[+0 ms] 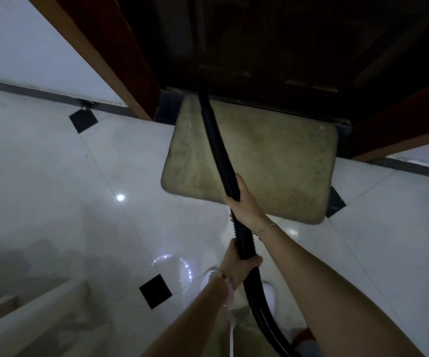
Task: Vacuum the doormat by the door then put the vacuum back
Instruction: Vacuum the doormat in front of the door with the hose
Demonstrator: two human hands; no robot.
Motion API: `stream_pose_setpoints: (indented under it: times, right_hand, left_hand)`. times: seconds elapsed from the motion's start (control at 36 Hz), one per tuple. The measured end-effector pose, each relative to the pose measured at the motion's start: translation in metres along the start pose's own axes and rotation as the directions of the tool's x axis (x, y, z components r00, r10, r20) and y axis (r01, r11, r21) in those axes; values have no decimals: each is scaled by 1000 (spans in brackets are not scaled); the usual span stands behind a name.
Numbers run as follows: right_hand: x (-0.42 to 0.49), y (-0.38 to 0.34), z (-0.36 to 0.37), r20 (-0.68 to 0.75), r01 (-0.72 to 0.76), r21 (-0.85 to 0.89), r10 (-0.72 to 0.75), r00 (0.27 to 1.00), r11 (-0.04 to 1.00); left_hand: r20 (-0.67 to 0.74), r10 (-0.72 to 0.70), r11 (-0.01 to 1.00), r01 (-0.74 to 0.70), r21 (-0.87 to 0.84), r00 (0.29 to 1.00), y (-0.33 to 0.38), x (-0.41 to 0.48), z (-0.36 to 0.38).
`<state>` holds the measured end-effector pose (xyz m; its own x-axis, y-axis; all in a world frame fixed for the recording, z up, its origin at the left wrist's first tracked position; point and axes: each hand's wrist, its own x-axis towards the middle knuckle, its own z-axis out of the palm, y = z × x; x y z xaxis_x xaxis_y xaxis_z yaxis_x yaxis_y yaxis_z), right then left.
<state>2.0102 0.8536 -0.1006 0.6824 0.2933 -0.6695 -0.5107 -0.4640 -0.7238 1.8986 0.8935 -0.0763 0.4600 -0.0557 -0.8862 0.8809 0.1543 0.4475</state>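
Dim light, view straight down. Nearest: white shoes (268,289) on the glossy pale tile floor (53,176), black diamond insets at the tile corners. Black vacuum hose (256,300) rises from the bottom edge between the two forearms.

Left hand (236,270) wrapped closed around the ribbed hose section, a pale bracelet at that wrist. Right hand (244,202) further up, closed around the smooth black wand (213,140) just above where the ribbing ends; thin chain at that wrist.

Wand runs away over the left part of the doormat (272,161), a tan rounded rectangle, worn and mottled. Its tip reaches the mat's far edge by the threshold; the nozzle is lost in shadow.

Far: dark wooden door (272,42), brown frame either side, white wall left. No brand, label or writing readable anywhere.
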Motion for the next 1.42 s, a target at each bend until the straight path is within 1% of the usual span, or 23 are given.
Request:
stream_pose_setpoints:
  times: [0.17,0.31,0.39,0.56,0.64,0.78,1.0,1.11,1.42]
  right_hand:
    - [69,2,15,54,13,-174,-4,999,985]
    - [108,11,16,26,-24,-232,31,999,972]
    - [123,24,11,-25,-61,-210,57,998,976]
    - [131,40,3,-67,-80,-175,70,995,981]
    - [134,41,-2,-67,-62,-178,51,996,982]
    - [141,42,-5,-62,-73,-177,63,996,981]
    - [142,54,-19,-140,-125,-154,103,985,980]
    - [138,56,-30,-156,-144,-137,122,980,980]
    - [120,63,-63,-182,-154,-20,148,972,988]
  left_hand:
    - [-29,45,998,-46,-44,999,16,50,-19]
    - [-11,60,989,-61,-131,998,16,85,-29]
    - [6,75,989,-74,-125,997,14,99,-31]
    - [22,110,990,-107,-92,994,8,109,-27]
    - [27,111,991,-108,-83,993,9,110,-24]
    - [21,120,990,-118,-78,993,16,113,-22]
    - [14,178,983,-177,-53,984,14,112,-9]
    - [15,186,982,-185,-36,982,15,111,0]
    - [36,179,984,-179,-11,983,19,103,29]
